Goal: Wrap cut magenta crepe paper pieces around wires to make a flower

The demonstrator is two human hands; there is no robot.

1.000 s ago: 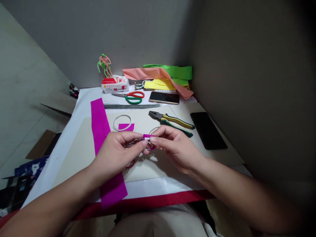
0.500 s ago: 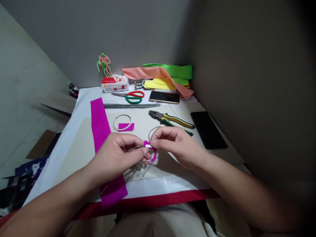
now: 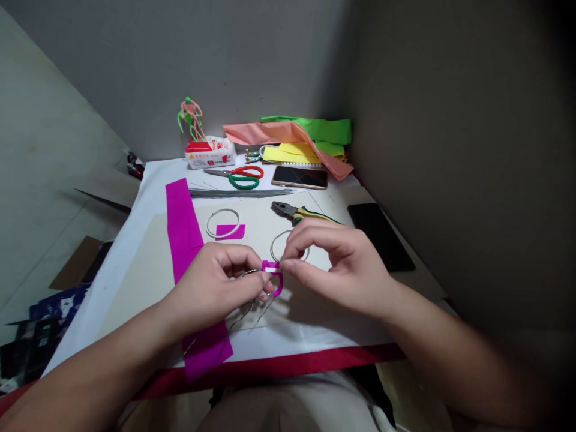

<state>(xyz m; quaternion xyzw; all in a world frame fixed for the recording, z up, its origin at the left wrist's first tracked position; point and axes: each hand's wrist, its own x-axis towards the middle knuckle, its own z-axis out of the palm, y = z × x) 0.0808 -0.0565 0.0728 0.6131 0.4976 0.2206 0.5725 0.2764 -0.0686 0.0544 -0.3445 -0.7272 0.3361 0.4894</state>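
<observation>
Because the wire loop (image 3: pixel 288 245) was springy and the magenta paper (image 3: pixel 279 283) flimsy, the left hand (image 3: pixel 211 294) and right hand (image 3: pixel 346 267) pinched them closely together.

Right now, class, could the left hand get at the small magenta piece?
Probably yes: the left hand lies just below the small magenta piece, with only bare board between them. It would likely have to release the wire it is pinching first.
</observation>
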